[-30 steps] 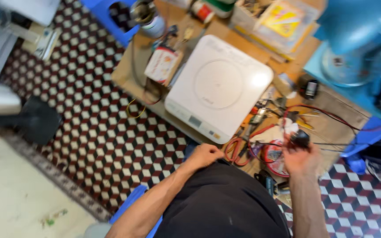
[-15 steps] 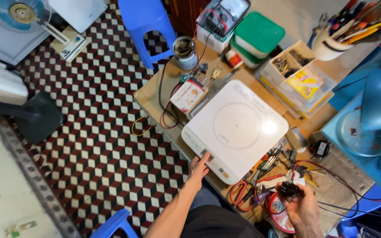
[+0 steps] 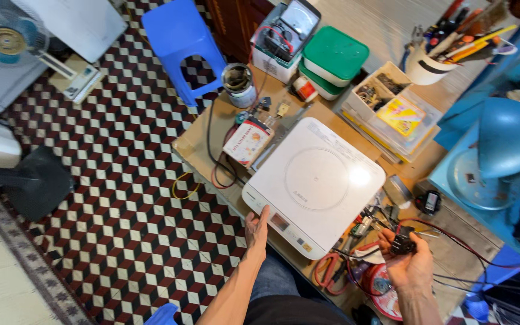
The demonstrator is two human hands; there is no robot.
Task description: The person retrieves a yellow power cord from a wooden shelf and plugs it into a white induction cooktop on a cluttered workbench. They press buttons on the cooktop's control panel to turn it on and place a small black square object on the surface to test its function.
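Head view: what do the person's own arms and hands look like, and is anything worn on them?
Both forearms are bare, with no sleeve in view. The left hand and the right hand wear no gloves, and no watch, ring or wristband is visible. Fingers are uncovered. Dark clothing and blue jeans show below the arms.

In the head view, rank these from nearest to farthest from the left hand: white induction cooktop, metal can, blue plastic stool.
From the left hand:
1. White induction cooktop, touched at its near left corner.
2. Metal can, at the bench's far left end.
3. Blue plastic stool, on the floor beyond the can.
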